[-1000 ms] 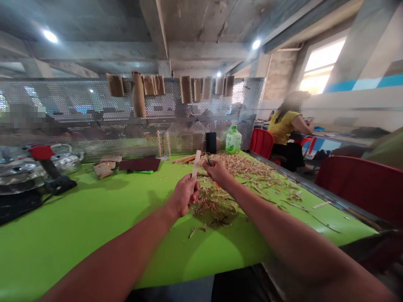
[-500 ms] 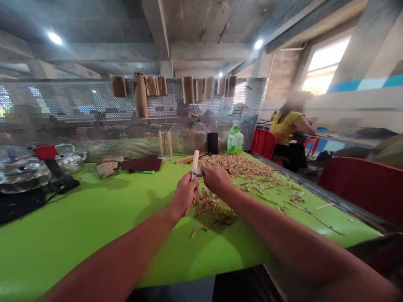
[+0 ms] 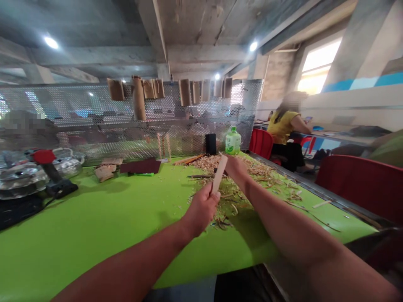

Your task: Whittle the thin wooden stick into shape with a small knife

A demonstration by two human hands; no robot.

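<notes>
My left hand is closed around the lower end of a pale, flat wooden strip, which tilts up and to the right. Close behind the strip's upper end is my right hand, its fingers curled and partly hidden and blurred. What it grips cannot be made out now. A thin curl of wood shows at the strip's tip. Left of the strip, a slim, dark, pointed tool appears low over the table; whether it lies there is unclear. Wood shavings are heaped beyond and below both hands.
On the green tabletop are a green-labelled bottle, a black block, a dark red sheet and a red-and-black power tool beside metal kettles. A perforated metal screen borders the back. A person in yellow sits right.
My left hand and the wooden strip have moved right and nearer, and the strip now leans right. My right hand has shifted right; the metal blade it held against the wood is no longer visible there.
</notes>
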